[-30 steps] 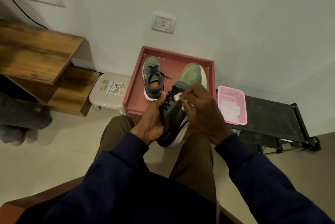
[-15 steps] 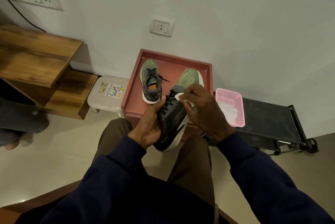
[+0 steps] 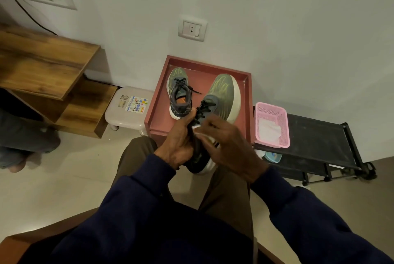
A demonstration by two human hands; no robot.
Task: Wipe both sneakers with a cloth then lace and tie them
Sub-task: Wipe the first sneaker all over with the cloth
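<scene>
Above my knees I am gripping the sneaker (image 3: 221, 97) by its heel end in my left hand (image 3: 179, 142) and pinching the cloth (image 3: 197, 129) against its side with my right hand (image 3: 231, 148), wiping; next, I judge, it needs turning.

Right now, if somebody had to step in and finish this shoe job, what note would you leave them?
Left hand grips the held sneaker near its heel end. Right hand pinches a white cloth against that sneaker, close to its laces.
The other sneaker sits on the red tray, one lace end trailing loose. A spare cloth lies in the pink basket.
Done: the held sneaker is being wiped. Whether the other sneaker has been wiped cannot be told.
Left: finish wiping, then lace and tie both.
</scene>
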